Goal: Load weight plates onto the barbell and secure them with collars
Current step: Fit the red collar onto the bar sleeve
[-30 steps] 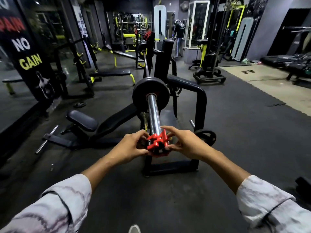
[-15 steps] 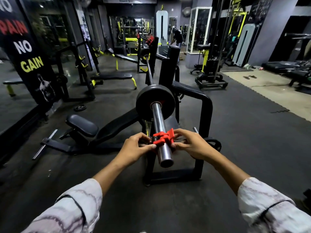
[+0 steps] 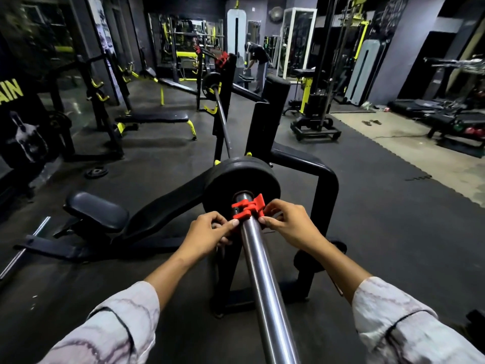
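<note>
A black decline bench [image 3: 157, 214] with its upright rack [image 3: 321, 195] fills the middle of the gym floor, and the barbell [image 3: 265, 279] rests across that rack, its steel sleeve running from the bottom edge of the view up toward the middle. On the near sleeve sits one black weight plate [image 3: 241, 177], pushed in toward the rack; another plate [image 3: 210, 84] is threaded on the far end of the bar. A red collar [image 3: 248, 207] is around the sleeve just on the near side of the near plate, close to its face; whether it touches the plate cannot be told. The left hand [image 3: 207, 235] pinches the collar's left side with curled fingers and thumb, and the right hand [image 3: 290, 224] pinches its right side the same way. A small loose plate [image 3: 96, 172] lies flat on the floor to the left.
</note>
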